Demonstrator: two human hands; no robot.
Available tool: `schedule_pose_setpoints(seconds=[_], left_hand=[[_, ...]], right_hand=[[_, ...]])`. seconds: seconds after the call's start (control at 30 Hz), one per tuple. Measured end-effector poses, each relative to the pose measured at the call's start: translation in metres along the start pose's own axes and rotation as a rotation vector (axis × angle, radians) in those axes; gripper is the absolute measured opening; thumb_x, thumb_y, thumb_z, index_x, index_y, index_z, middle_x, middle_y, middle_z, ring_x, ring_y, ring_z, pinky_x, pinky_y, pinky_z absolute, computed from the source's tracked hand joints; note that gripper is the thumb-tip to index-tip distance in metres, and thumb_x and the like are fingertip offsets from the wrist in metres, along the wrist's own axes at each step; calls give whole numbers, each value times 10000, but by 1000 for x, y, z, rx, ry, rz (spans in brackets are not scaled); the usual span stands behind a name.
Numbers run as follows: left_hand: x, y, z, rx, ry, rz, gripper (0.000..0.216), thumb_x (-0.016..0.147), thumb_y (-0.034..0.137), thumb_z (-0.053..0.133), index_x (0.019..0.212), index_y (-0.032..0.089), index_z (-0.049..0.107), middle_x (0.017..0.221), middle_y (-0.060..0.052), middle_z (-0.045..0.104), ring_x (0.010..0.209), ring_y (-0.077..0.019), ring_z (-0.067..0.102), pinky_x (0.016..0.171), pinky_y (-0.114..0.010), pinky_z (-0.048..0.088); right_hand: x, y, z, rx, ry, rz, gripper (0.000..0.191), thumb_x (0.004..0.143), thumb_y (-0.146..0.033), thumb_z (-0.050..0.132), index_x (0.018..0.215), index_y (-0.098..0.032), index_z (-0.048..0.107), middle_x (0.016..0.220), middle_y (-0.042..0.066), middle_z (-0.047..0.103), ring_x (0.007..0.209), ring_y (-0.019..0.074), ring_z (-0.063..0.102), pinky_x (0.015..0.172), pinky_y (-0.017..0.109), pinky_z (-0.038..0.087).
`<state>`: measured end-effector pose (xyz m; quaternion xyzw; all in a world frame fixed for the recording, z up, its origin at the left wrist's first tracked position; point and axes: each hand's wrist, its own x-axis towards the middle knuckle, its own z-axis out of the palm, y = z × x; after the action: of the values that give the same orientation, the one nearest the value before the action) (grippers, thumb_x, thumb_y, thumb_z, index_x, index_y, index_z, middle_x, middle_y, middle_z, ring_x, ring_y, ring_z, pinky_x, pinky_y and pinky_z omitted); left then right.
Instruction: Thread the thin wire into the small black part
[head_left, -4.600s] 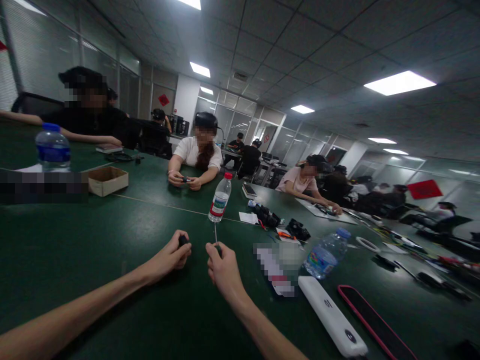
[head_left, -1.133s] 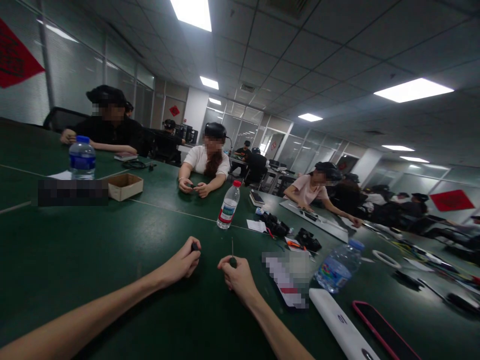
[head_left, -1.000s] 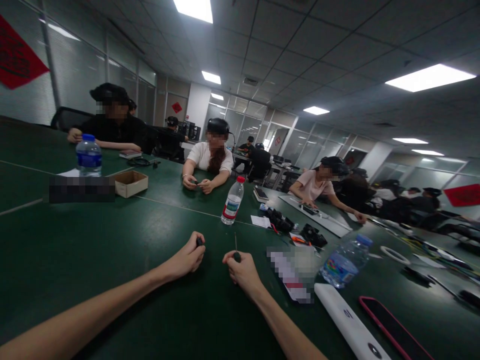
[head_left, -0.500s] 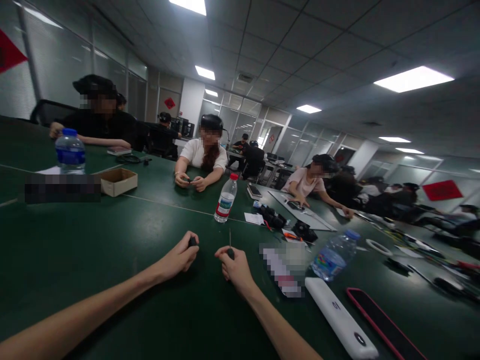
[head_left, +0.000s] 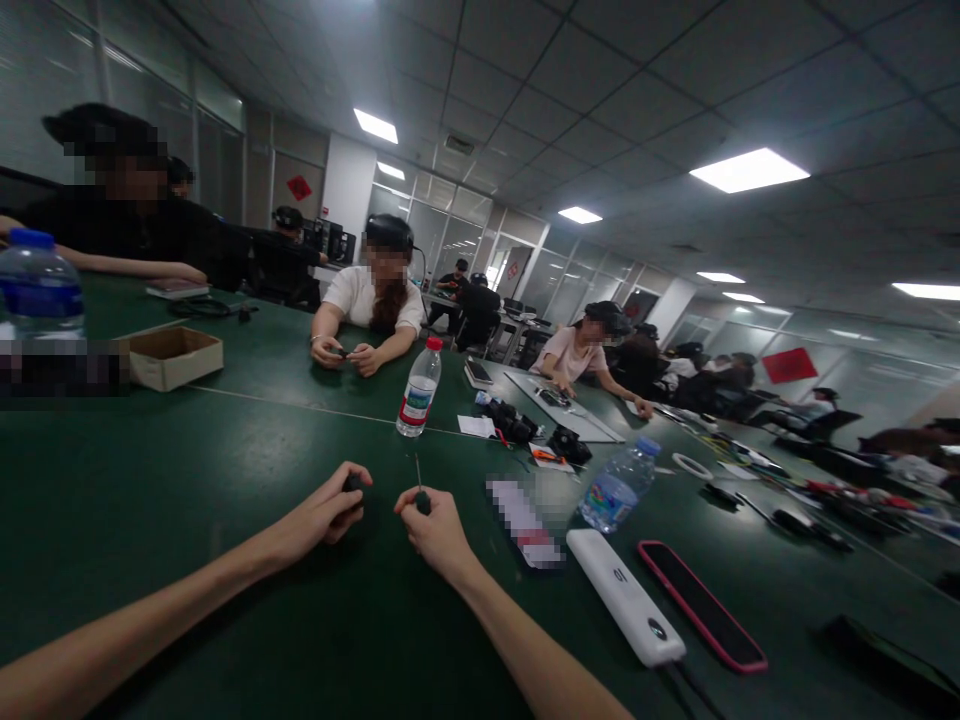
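Observation:
My left hand (head_left: 324, 511) rests on the green table (head_left: 172, 470), its fingers closed round a small black part (head_left: 352, 484). A short gap to the right, my right hand (head_left: 435, 525) is closed on the dark handle of a thin screwdriver (head_left: 420, 488), whose metal shaft points up and away from me. The two hands do not touch. Behind them stands a clear water bottle with a red cap (head_left: 418, 388).
To my right lie a white power bank (head_left: 624, 596), a phone in a pink case (head_left: 701, 604) and a bottle on its side (head_left: 616, 489). A cardboard box (head_left: 174, 356) and a blue-capped bottle (head_left: 39, 287) sit left. Several people work across the table.
The camera has swung to the right, so everything sits further left in the picture. Both hands keep the same grip and the same spacing on the table.

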<state>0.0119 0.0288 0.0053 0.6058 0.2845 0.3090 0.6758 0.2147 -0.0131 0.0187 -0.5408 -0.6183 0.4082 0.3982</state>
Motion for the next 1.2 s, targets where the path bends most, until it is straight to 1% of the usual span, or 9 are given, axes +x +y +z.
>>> schedule_pose_setpoints(seconds=[0.07, 0.13, 0.23, 0.3, 0.4, 0.53, 0.73, 0.93, 1.2], left_hand=[[0, 0, 1, 12, 14, 19, 307, 895, 499, 437, 1054, 244, 372, 659, 70, 393, 497, -66, 291, 453, -172, 179], [1, -1, 1, 18, 32, 36, 315, 891, 516, 456, 1029, 242, 385, 675, 64, 417, 512, -65, 321, 454, -170, 198], [2, -1, 0, -8, 53, 54, 308, 879, 508, 502, 997, 236, 418, 677, 65, 421, 506, -56, 318, 446, -170, 202], [4, 0, -1, -45, 65, 64, 307, 865, 490, 543, 986, 225, 446, 664, 71, 403, 486, -45, 287, 436, -174, 184], [5, 0, -3, -102, 95, 87, 317, 841, 459, 601, 983, 197, 492, 629, 81, 355, 469, -37, 255, 428, -181, 168], [7, -2, -5, -206, 157, 120, 314, 844, 437, 610, 979, 163, 534, 599, 84, 316, 470, -43, 235, 432, -191, 172], [6, 0, -6, -300, 187, 115, 333, 856, 431, 592, 1036, 152, 572, 657, 54, 355, 536, -64, 310, 476, -198, 237], [7, -3, -7, -200, 160, 131, 417, 815, 418, 644, 1139, 164, 580, 700, 30, 431, 587, -85, 378, 523, -220, 277], [5, -3, -8, -83, 171, 97, 422, 806, 380, 642, 1178, 189, 582, 897, -31, 540, 752, -141, 502, 659, -264, 391]], right_hand=[[-2, -3, 0, -10, 30, -7, 101, 831, -235, 503, 835, -179, 586, 554, -68, 448, 455, 78, 422, 456, 193, 329], [-4, -6, -1, -82, 90, -52, 121, 850, -253, 487, 856, -183, 586, 620, -46, 503, 505, 91, 462, 491, 202, 356], [-7, -8, -5, -354, 134, -200, 159, 882, -294, 478, 918, -198, 600, 729, -18, 581, 589, 108, 521, 563, 214, 382], [-6, -8, -8, -556, 114, -268, 178, 900, -326, 476, 950, -207, 598, 712, -19, 591, 601, 115, 537, 588, 216, 376], [-3, -4, -11, -774, 125, -254, 223, 925, -377, 454, 933, -205, 595, 671, -15, 595, 603, 123, 552, 585, 214, 349], [0, 0, -8, -939, 121, -240, 338, 960, -439, 374, 860, -201, 592, 710, 5, 628, 616, 124, 564, 574, 217, 316], [0, 0, -6, -1035, 101, -228, 441, 981, -475, 297, 803, -192, 584, 717, 12, 632, 593, 114, 545, 541, 219, 286], [-3, -5, -5, -1055, 61, -245, 429, 975, -476, 320, 834, -198, 615, 779, 23, 659, 610, 117, 561, 549, 224, 306], [-7, -10, -5, -997, 14, -255, 429, 958, -509, 362, 847, -205, 644, 786, 31, 676, 645, 133, 586, 581, 225, 355]])
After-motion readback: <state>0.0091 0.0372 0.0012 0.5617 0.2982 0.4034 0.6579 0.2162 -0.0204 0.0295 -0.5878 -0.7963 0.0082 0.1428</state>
